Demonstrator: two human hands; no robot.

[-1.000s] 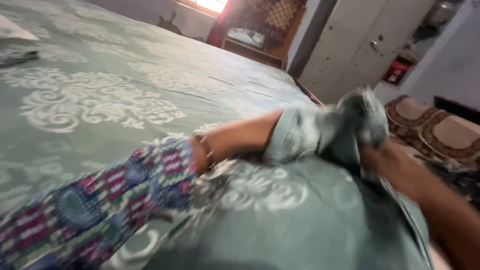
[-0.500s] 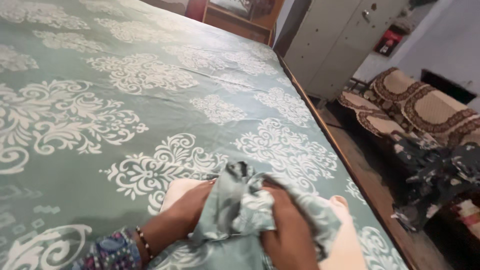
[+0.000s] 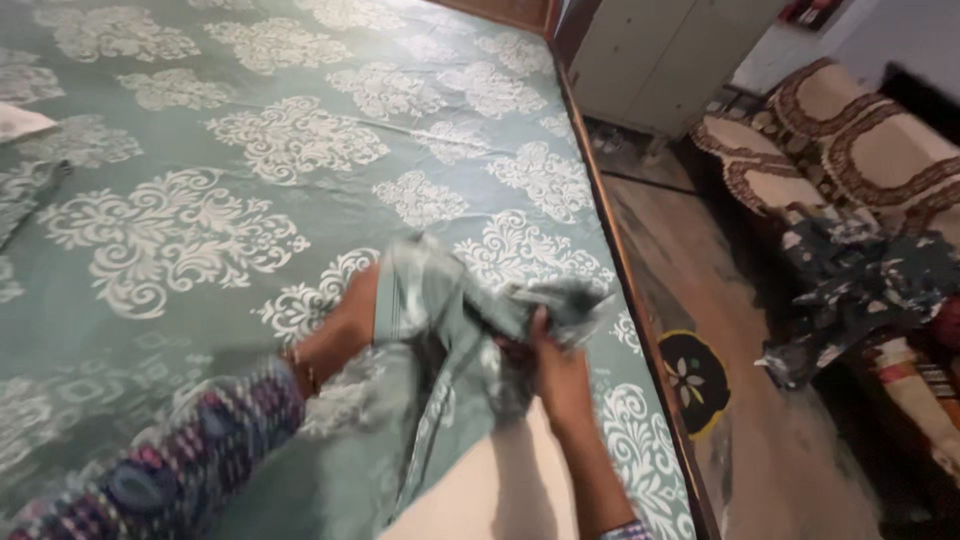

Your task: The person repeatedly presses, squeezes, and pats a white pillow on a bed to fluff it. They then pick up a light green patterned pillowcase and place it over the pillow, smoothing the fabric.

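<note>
Moved: since half a second ago both our hands have lifted the bunched sheet corner higher and drawn it apart, and more of the bare mattress shows beneath it.
Left hand: our left hand [image 3: 350, 320] is closed on the green patterned sheet [image 3: 440, 290], wrist bangle and patterned sleeve [image 3: 190, 460] trailing back toward us.
Sheet corner: gathered between the two hands, raised off the bed, part of it hanging down under the left hand; blur hides the exact folds.
Right hand: our right hand [image 3: 560, 375] is clamped on the darker twisted end of the same cloth, just right of the left hand.
Mattress: pale bare mattress [image 3: 490, 490] lies uncovered below the right hand.
Bed: spread sheet stays flat beyond the left hand, and its wooden edge [image 3: 620, 280] runs just right of the right hand.
Floor: dark crumpled cloth [image 3: 860, 290] lies well right of the right hand.
Meaning: we judge the corner is loose and being worked at this edge.
</note>
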